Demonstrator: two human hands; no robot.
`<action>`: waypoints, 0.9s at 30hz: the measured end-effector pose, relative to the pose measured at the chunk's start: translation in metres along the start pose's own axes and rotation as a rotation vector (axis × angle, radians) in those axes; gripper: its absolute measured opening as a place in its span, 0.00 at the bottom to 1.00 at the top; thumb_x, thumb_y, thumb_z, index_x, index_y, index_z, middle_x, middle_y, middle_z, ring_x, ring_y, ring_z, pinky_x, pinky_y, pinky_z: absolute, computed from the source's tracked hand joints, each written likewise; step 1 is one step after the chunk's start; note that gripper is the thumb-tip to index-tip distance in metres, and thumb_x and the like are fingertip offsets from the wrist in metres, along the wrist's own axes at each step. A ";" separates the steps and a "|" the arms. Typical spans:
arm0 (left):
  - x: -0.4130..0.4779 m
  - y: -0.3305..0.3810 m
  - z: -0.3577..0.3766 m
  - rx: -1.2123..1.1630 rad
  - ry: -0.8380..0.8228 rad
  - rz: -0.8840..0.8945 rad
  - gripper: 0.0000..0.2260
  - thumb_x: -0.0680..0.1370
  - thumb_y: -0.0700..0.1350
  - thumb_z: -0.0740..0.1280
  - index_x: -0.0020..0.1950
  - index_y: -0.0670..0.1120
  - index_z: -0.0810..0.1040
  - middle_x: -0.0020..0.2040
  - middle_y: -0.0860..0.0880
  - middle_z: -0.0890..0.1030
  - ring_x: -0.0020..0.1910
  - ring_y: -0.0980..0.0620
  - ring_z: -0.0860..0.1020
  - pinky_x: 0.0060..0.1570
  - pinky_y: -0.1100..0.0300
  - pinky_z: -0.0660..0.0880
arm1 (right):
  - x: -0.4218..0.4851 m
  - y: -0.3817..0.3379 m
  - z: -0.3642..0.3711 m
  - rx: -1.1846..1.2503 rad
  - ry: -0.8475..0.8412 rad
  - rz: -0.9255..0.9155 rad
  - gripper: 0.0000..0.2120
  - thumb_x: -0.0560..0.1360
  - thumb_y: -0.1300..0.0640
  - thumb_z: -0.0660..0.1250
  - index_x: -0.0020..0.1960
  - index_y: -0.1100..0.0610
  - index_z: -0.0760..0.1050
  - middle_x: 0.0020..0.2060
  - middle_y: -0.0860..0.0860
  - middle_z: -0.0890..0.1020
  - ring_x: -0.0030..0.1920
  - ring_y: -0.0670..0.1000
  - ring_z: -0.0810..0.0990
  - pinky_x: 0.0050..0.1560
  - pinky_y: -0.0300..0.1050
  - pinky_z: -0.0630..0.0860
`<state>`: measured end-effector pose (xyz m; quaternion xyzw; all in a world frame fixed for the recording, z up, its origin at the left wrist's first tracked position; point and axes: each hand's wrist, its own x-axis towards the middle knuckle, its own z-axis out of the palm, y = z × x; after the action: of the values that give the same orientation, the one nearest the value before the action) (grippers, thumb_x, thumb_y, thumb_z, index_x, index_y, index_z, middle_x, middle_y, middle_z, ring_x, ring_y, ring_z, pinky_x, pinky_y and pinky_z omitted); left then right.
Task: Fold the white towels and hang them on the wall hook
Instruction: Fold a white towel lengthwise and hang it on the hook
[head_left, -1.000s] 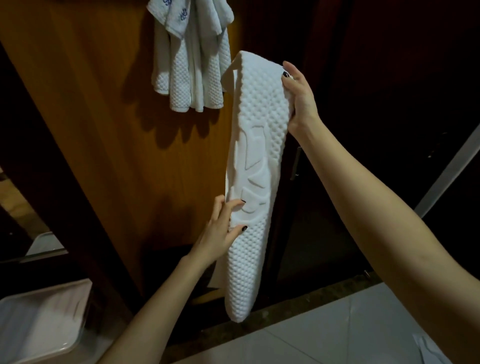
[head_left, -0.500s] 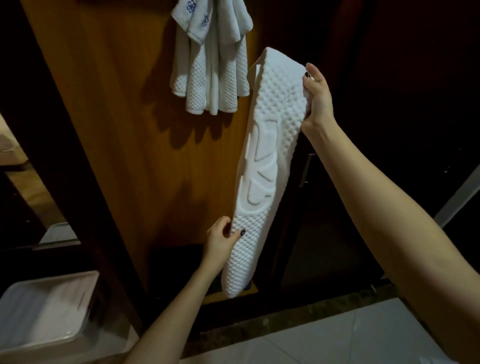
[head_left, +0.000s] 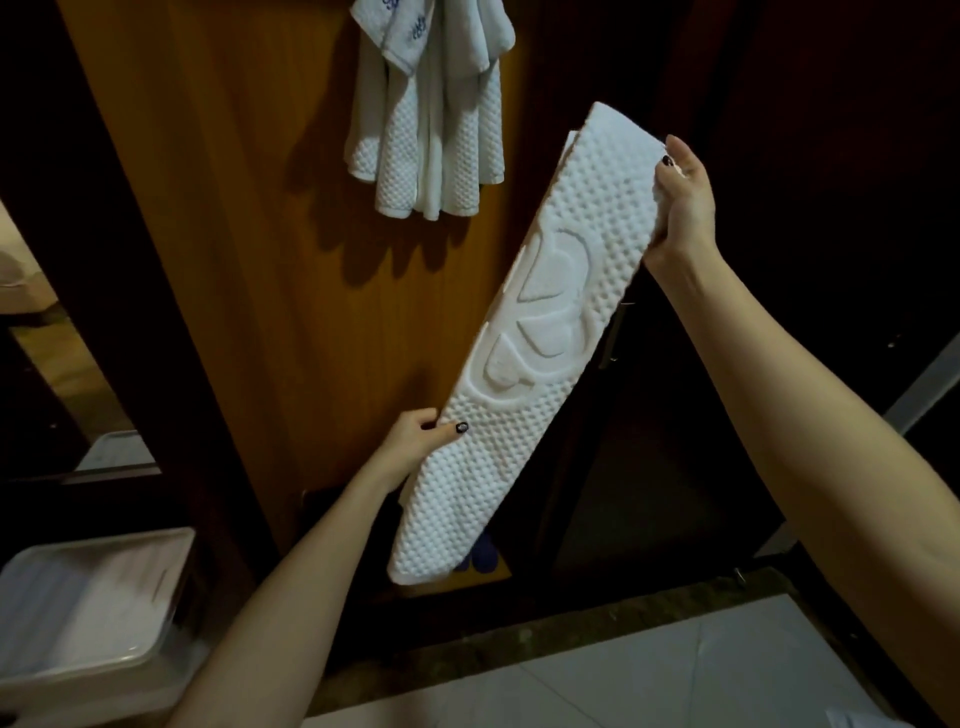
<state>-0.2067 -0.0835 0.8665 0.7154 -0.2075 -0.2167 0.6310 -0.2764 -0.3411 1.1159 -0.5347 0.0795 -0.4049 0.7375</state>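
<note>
A long, narrow folded white waffle-weave towel with an embossed emblem (head_left: 540, 332) is held in the air in front of a tall orange-brown wooden panel (head_left: 234, 260). It slants from its upper end at the right down to its lower end at the left and rests on nothing. The right hand (head_left: 683, 208) grips the top right edge, fingers curled round the layers. The left hand (head_left: 415, 441) pinches the left edge lower down, thumb on the front face and fingers behind, and the strip's bottom end hangs free beneath it. A bunch of white waffle towels with blue stitching (head_left: 431, 119) already hangs near the panel's top edge. The hook itself is out of view above the picture. The main risk, as I judge it, is the fold coming apart. Both hands hold by the edges only, so a layer could slip out when the strip is doubled or lifted, and the free end may swing open. The hanging bunch looks bulky, so adding another towel could knock it loose or leave the new one seated badly and sliding to the pale tiled floor (head_left: 623, 670).
</note>
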 end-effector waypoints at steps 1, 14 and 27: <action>0.003 0.006 -0.010 -0.016 -0.029 0.009 0.11 0.74 0.47 0.72 0.50 0.41 0.82 0.48 0.45 0.85 0.48 0.45 0.83 0.42 0.55 0.79 | 0.002 -0.001 -0.003 -0.041 0.029 -0.024 0.15 0.81 0.64 0.56 0.66 0.56 0.68 0.46 0.50 0.77 0.36 0.41 0.79 0.36 0.37 0.78; 0.062 0.184 -0.157 0.188 0.131 0.292 0.19 0.68 0.57 0.74 0.43 0.41 0.78 0.40 0.50 0.83 0.42 0.53 0.81 0.44 0.54 0.73 | 0.065 -0.043 0.054 -0.224 -0.083 -0.295 0.34 0.74 0.69 0.65 0.75 0.52 0.59 0.62 0.44 0.67 0.62 0.54 0.76 0.45 0.40 0.79; 0.105 0.346 -0.253 0.303 0.356 0.468 0.11 0.71 0.58 0.72 0.36 0.52 0.81 0.35 0.54 0.83 0.35 0.55 0.82 0.34 0.59 0.74 | 0.155 -0.076 0.141 -0.111 -0.103 -0.204 0.22 0.76 0.69 0.66 0.68 0.63 0.65 0.47 0.57 0.76 0.37 0.48 0.78 0.34 0.41 0.78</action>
<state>0.0164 0.0220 1.2323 0.7606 -0.2824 0.0959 0.5766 -0.1356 -0.3523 1.2883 -0.6002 0.0089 -0.4449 0.6647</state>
